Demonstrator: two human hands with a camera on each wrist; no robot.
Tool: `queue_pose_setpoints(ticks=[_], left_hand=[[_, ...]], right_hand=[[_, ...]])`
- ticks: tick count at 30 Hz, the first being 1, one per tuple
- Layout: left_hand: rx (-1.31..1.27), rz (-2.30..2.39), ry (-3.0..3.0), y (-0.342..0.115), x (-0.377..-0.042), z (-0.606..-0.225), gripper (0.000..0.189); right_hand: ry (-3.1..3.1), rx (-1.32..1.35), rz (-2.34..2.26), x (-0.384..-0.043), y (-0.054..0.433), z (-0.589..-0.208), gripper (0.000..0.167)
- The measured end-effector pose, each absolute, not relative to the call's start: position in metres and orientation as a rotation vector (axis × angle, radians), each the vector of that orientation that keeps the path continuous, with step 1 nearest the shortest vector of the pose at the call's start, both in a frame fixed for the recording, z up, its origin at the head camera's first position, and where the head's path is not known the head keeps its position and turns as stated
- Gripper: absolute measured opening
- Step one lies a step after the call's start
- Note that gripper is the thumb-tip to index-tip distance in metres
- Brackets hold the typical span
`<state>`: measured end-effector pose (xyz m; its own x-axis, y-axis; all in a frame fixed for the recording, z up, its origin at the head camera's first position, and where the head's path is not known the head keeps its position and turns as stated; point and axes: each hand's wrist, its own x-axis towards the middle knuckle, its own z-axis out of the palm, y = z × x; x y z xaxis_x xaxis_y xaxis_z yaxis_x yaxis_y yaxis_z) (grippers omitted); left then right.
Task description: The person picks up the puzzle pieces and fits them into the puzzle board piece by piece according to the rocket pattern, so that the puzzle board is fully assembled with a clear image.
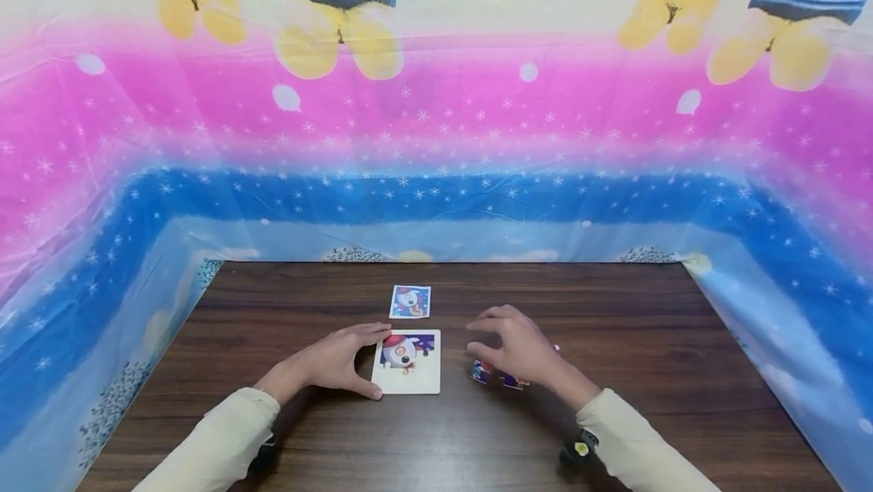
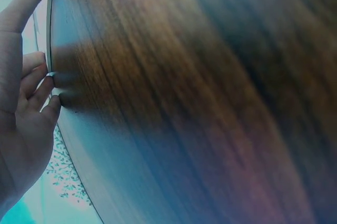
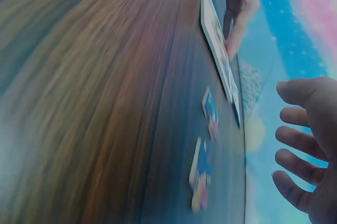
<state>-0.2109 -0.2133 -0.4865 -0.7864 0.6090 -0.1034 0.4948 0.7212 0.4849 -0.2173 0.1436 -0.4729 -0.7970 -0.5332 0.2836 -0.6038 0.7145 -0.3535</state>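
1 white sq. puzzle board (image 1: 412,383) on dark-brown wood table (image 1: 409,443), printed section (image 1: 401,352) in its upper area; L hand (image 1: 330,359) grips its left side, thumb & fingers at corners. 1 sm. blue-white sq. card (image 1: 410,302) just beyond. Min. 2 multicoloured jigsaw pcs (image 1: 480,373), partly hidden, beneath R hand (image 1: 521,348), fingers loose.

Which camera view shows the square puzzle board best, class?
The head view: the puzzle board lies face up, its partly filled picture visible, with the left hand at one side. The right wrist view catches it at a steep slant, mostly its edge. The left wrist view shows at most a thin, unclear sliver.
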Motion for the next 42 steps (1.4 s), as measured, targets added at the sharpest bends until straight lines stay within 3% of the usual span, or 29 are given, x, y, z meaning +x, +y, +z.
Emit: queue_pose_setpoints(ticks=[22, 35, 42], left_hand=[[0.876, 0.653, 2.671, -0.216, -0.211, -0.487, 0.104], [0.875, 0.656, 2.665, -0.214, -0.211, -0.487, 0.104], [0.878, 0.664, 2.664, -0.214, -0.212, -0.488, 0.104]], right_hand=[[-2.798, 0.670, 0.586, -0.211, 0.241, -0.495, 0.035], [-2.894, 0.508, 0.469, -0.214, 0.255, -0.507, 0.031], [-2.880, 0.653, 0.450, -0.218, 0.250, -0.505, 0.021]])
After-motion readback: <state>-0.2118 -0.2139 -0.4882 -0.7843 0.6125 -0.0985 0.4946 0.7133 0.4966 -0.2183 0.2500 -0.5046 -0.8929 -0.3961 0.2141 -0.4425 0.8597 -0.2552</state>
